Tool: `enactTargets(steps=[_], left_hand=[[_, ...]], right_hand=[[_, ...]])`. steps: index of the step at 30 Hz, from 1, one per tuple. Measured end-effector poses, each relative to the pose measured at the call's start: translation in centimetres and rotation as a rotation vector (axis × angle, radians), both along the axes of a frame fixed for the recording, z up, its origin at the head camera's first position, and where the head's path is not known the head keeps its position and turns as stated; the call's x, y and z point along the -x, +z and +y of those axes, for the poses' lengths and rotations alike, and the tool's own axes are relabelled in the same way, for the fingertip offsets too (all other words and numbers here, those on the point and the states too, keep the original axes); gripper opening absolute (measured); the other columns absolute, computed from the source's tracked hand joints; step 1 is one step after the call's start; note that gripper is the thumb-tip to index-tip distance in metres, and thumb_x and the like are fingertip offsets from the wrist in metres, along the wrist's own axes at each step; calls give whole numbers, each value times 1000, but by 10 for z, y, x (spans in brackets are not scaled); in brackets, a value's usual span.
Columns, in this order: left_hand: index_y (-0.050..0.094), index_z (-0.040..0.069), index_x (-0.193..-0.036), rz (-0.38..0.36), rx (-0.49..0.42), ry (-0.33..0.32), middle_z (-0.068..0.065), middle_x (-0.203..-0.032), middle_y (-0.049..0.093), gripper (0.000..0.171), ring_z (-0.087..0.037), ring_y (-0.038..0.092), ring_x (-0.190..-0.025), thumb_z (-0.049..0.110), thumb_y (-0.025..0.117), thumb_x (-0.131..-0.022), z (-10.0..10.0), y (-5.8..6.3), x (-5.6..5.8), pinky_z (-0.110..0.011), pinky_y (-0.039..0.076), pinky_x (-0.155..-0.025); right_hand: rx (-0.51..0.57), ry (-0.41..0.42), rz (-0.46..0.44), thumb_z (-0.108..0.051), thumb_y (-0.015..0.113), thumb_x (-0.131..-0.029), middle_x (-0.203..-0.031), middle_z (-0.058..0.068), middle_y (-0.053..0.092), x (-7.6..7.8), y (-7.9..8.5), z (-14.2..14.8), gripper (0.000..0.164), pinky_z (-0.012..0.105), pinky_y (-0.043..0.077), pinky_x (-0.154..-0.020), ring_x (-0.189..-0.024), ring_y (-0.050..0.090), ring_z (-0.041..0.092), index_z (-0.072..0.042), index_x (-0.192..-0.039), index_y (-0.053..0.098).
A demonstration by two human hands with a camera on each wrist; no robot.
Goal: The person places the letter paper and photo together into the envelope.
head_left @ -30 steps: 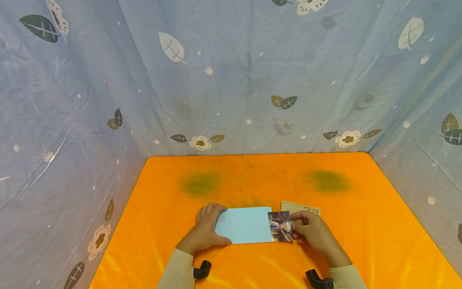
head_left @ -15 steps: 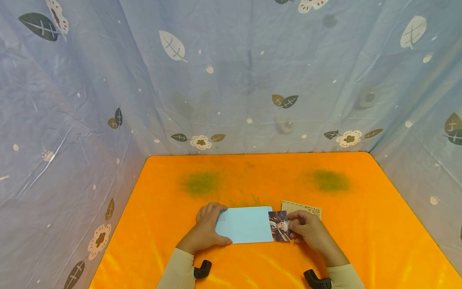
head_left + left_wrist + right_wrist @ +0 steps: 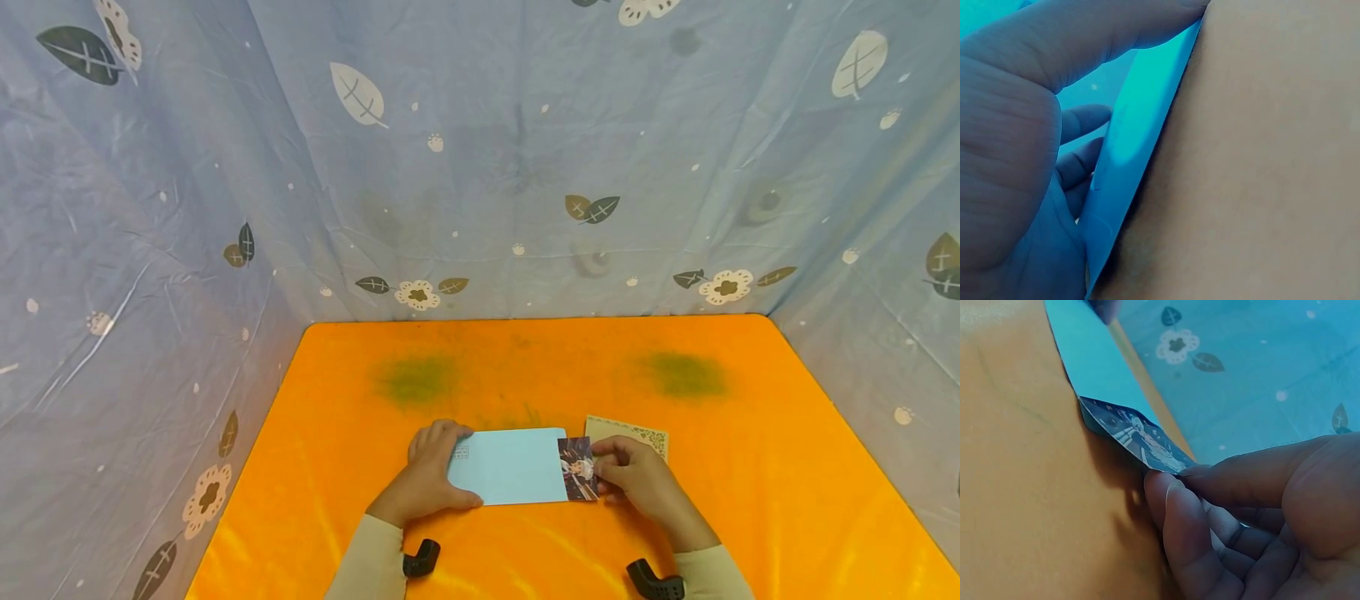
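A light blue envelope lies lengthwise across the near part of the table, a small printed box by its left end. My left hand grips that end, with the thumb at the near edge and the fingers at the far edge. From the envelope's right end sticks out a glossy picture card with a figure on a dark background; its left part is hidden inside. My right hand pinches the card's outer edge between thumb and fingers, which the right wrist view shows up close, the card slightly bent.
Behind my right hand lies a tan card with a dark pattern, partly covered by that hand. The orange tabletop has two greenish stains. Blue curtains with leaves and flowers close in the back and sides.
My right hand has moved a little left, and the picture card has slid further into the envelope, so less of it shows. My left hand and the envelope have stayed nearly still.
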State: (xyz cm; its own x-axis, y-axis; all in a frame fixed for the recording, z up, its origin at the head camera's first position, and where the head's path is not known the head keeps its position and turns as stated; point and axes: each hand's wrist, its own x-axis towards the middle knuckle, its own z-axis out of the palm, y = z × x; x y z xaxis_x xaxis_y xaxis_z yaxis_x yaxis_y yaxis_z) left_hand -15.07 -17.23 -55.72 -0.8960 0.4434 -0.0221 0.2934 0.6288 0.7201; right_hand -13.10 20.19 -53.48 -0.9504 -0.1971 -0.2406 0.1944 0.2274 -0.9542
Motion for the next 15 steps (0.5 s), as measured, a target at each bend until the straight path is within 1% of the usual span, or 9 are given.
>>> enactTargets(steps=[5,15], left_hand=[[49,15,-156,7,3,-1,-4,-151,43,100,-31,35,-142,49,100,-78,0,-1,0,-64,12,-121],[49,15,-157,10,4,-1,-4,-151,43,100,-31,35,-142,48,100,-78,-1,-1,0,-64,12,-121]], right_hand=[[9,-11,1,3,62,-109,-91,13,66,0,0,-3,28,39,62,-63,-75,67,31,16,-134,59],[40,-6,12,5,62,-107,-91,15,66,-2,1,-10,26,38,63,-65,-75,67,32,17,-131,59]])
